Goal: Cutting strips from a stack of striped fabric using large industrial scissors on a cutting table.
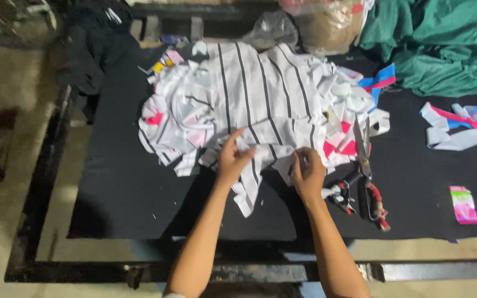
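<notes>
A pile of white fabric pieces with thin black stripes (260,99) lies on a black table (133,193). My left hand (232,160) rests on the near edge of the pile, fingers spread, thumb pinching the cloth. My right hand (307,174) grips the same near edge of the striped fabric a little to the right. Large scissors (366,176) with red-wrapped handles lie on the table just right of my right hand, blades pointing away.
Green cloth (443,44) is heaped at the back right beside a clear plastic bag (327,22). White, pink and blue strips (459,129) lie at the right, a pink label scrap (464,204) near the front. Dark clothing (92,44) hangs at the back left.
</notes>
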